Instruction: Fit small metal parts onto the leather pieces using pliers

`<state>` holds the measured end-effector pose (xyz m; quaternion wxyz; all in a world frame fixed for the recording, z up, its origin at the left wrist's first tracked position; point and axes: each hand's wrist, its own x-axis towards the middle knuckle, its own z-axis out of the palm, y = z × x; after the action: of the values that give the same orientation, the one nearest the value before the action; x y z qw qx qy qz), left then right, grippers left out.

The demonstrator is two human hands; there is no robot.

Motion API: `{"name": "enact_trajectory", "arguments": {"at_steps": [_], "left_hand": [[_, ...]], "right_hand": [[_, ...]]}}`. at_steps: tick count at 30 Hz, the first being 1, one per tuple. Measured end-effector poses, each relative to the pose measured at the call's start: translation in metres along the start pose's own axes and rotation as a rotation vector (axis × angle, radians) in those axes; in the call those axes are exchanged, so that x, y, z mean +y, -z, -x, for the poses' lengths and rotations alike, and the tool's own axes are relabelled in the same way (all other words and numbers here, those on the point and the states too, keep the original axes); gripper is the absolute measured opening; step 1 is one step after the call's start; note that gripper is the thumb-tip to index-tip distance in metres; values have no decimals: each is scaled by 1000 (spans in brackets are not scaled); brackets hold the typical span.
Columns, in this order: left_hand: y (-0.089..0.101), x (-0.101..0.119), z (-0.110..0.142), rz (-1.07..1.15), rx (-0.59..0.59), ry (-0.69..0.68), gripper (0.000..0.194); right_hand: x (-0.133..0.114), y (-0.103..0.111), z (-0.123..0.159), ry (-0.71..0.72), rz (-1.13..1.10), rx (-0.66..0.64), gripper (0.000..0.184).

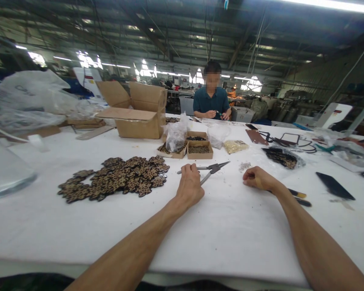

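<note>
My left hand (189, 184) is wrapped around the handles of long-nose pliers (214, 167). Their slim jaws point to the right and the handles are spread. Close to a small heap of tiny shiny pieces (245, 165), my right hand (257, 178) is curled with its fingertips together. Whatever it may hold is too small or hidden to make out. To the left of the pliers lies a spread pile of leopard-print cut pieces (124, 178) with dark edges. A few loose shiny bits (226, 182) are scattered between my hands.
Shallow cardboard trays (200, 149) of small parts stand beyond my left hand, before a large open carton (139, 121). A bag of yellowish parts (235, 146) lies farther back. Black-and-yellow-handled tools (300, 198) and a phone (335, 186) are at right. A person (211, 97) works opposite.
</note>
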<state>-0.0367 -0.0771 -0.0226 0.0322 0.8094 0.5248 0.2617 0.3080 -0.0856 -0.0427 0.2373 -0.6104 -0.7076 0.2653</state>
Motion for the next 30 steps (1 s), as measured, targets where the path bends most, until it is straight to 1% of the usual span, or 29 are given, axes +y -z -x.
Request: {"name": "enact_trajectory", "arguments": {"at_steps": [4,8,10,12,15,17,19,21,23,25,30], "left_hand": [[-1,-1,0,7,2,4,68],[-1,0,0,1,-3,17,66],[-1,1,0,-6,-4,19,65],[0,1,0,-10,-5,21,66],[0,0,0,0,-5,22,68],[0,-1,0,12,-3,21,69],[0,-2,1,17,-6,20,68],[-1,-3,1,19,-12,16,67],[-1,-2,2,18,-22,15,67],[-1,-1,1,12,-29,16,67],[1,1,0,8,-36,30,66]], "right_hand": [[-3,-2,0,23,52,-40,16],[-3,-4,-1,58,113,-20,12],[-5,-4,-1,57,116,17,11],[-8,-4,0,56,29,73,16],[-14,-3,1,68,-242,153,29],[-17,-1,1,73,-389,194,34],[-20,-2,1,72,-463,224,36],[-22,-4,1,69,-457,232,36],[-25,-7,1,73,-376,208,34],[-29,-10,3,91,-274,149,32],[-41,-14,8,127,-127,-90,25]]}}
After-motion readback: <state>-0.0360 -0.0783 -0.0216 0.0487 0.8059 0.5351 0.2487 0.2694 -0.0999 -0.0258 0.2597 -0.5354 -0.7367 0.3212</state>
